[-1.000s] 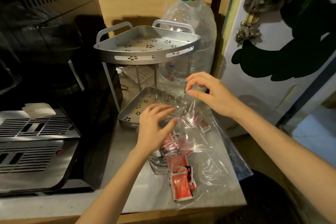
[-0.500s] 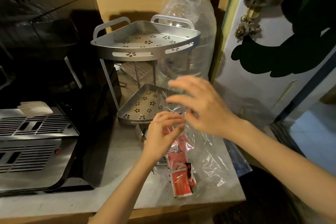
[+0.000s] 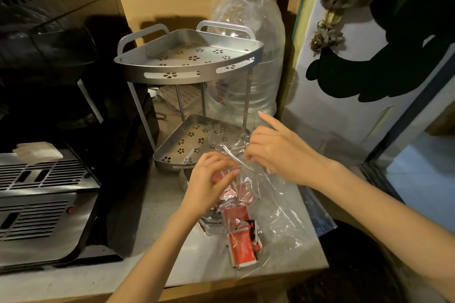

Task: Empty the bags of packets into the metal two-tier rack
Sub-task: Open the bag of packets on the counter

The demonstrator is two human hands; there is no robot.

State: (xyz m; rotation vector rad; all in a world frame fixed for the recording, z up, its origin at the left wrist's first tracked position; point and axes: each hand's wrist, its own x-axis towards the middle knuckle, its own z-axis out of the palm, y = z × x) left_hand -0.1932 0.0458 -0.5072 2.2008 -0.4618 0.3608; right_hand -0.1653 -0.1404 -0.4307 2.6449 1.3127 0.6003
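step in hand: getting the clear plastic bag (image 3: 268,194) open at its mouth. nothing tipped out yet, both tiers of the metal two-tier rack (image 3: 189,66) look bare.

left hand (image 3: 209,179) is curled over the near side of the bag mouth, fingers bent in tight, pinching film and maybe a packet under it; can't tell which, the fingertips are hidden behind the knuckles. right hand (image 3: 278,152) has thumb and middle fingers pinched on the far edge of the film, index finger sticking out straight and touching nothing. so both hands closed on the bag, on opposite sides of the opening.

bag lies flat on the grey countertop (image 3: 152,204), mouth end just beside the front rim of the lower tier (image 3: 182,145), a bit of film draped over that rim. red sauce packets (image 3: 240,241) sit in a loose pile inside, mostly at the near end, away from the mouth.

next move, my read: spread the mouth, lift the closed end so the packets slide toward the lower tier. needs the mouth kept over the tray rim, or packets spill onto the counter. film is limp and slippery, so the grip could slip.

big water bottle (image 3: 248,61) behind the rack, coffee machine (image 3: 41,194) to the left, neither in the way.
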